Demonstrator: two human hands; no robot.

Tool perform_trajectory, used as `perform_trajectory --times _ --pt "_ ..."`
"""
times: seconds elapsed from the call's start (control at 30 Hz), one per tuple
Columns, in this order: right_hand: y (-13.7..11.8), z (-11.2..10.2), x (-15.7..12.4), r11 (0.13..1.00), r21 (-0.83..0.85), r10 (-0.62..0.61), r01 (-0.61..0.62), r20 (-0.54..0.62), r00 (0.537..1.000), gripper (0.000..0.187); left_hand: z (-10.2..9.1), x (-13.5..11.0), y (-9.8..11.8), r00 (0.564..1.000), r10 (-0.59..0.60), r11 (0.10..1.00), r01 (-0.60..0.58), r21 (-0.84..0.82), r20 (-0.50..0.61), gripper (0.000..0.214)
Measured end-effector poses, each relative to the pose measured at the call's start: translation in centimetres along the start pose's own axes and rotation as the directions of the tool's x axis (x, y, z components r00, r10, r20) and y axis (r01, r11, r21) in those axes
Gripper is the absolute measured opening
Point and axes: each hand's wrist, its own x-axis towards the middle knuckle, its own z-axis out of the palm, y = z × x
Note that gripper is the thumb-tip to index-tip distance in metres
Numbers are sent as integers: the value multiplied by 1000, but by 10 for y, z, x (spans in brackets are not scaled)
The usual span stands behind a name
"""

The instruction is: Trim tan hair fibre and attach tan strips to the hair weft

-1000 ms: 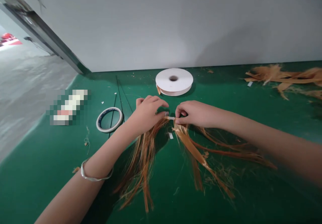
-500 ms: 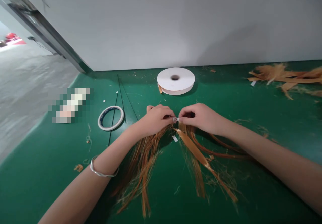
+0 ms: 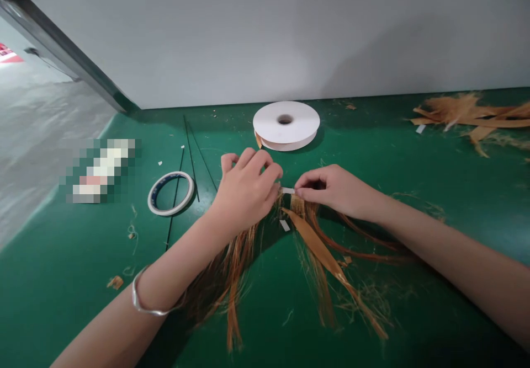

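At 9 o'clock of the hands lies the tape ring [image 3: 170, 193]. Left hand [image 3: 244, 191] and right hand [image 3: 331, 190] each pinch narrowly one end of the white tape strip [image 3: 287, 191], held above the orange fibre bundle [image 3: 306, 235] at centre. Recommended: keep the strip taut and square across the strands.

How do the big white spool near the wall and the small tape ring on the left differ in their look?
The white spool is a thick, nearly solid disc with only a small centre hole; the tape ring is a thin hoop with a wide open centre showing the green table.
The white spool lies beyond both hands, near the wall; the tape ring lies left of the left hand.
Both lie flat, untouched.
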Motion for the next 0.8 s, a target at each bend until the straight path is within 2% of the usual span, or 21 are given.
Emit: perform_trajectory --times 0.07,0.13,0.23,0.43,0.8 --pt "0 1 -1 1000 21 -8 8 -10 1000 23 -2 -1 3 996 91 995 -92 28 18 16" --pt "0 2 -1 999 34 -9 9 -15 1000 21 -1 -1 5 986 134 990 -130 -49 96 19" --pt "1 3 -2 999 30 -14 14 -15 1000 20 3 1 5 975 142 983 -119 -141 168 24" --pt "3 6 -2 998 -1 -65 65 -36 997 21 11 2 0 961 154 976 -113 -184 229 29" --pt "3 5 -3 997 -34 -64 63 -32 997 22 15 4 -6 954 187 921 -87 -380 235 27"
